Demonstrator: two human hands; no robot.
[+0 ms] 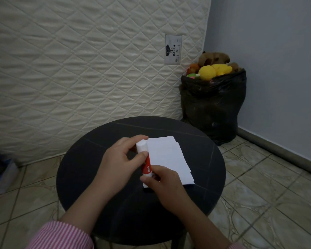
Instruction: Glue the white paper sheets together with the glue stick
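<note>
A red glue stick with a white cap sits between both hands, tilted, cap end pointing away from me. My left hand grips its upper part, fingers around the white cap. My right hand pinches the lower red end. A small stack of white paper sheets lies flat on the round black table, just right of the glue stick, its near left corner hidden under my right hand. The sheets are slightly fanned at the right edge.
A quilted mattress leans upright behind the table. A black bag stuffed with soft toys stands in the far right corner by the blue wall. A plastic box sits on the tiled floor at the left.
</note>
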